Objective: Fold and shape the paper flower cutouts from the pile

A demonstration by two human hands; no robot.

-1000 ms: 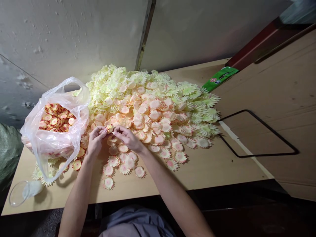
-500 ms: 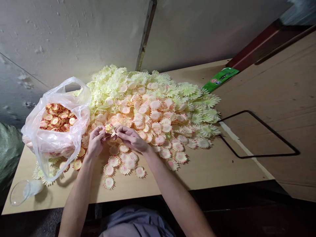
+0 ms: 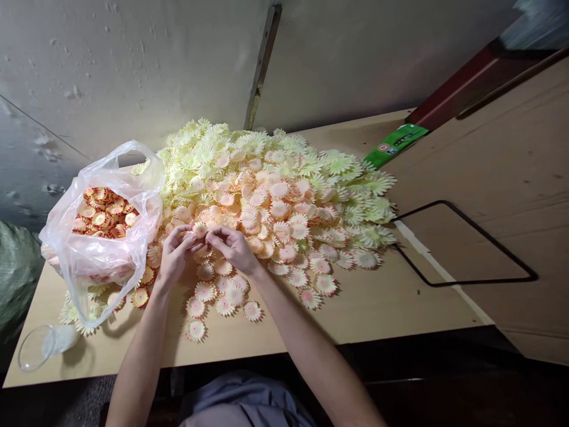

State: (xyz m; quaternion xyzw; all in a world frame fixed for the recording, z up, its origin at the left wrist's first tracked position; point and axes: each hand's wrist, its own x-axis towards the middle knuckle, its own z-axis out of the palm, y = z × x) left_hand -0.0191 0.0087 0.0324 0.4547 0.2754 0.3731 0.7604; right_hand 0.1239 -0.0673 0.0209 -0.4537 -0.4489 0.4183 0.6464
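- Head view: your left hand [image 3: 175, 252] and right hand [image 3: 233, 249] were together at the near edge of the pile, fingertips almost meeting, both pinched on one small cream-and-pink daisy-shaped flower piece [image 3: 200, 229].
- Over the last second your hands hardly travelled. The fingertips crept slightly up and towards the pile, and your wrists kept the same angle.
- The flower piece had been half hidden between your fingers a second before; now it sat more openly at the fingertips. I judged the fingerwork on this one piece to be under way, not finished, since neither hand had let go.
- The piece was held just above the big heap of pale yellow and pink paper-like flowers [image 3: 275, 190], clear of the light wooden tabletop [image 3: 377, 302].
- The translucent plastic bag [image 3: 102, 261] of red-and-yellow flower discs [image 3: 104, 210] stood just beside your left hand, unmoved.
- The scattered loose flowers [image 3: 222, 296] lay below your wrists as before.
- The clear plastic cup [image 3: 38, 349], the green packet [image 3: 395, 144] and the black wire rectangle [image 3: 466, 246] all kept their places, well apart from your hands.
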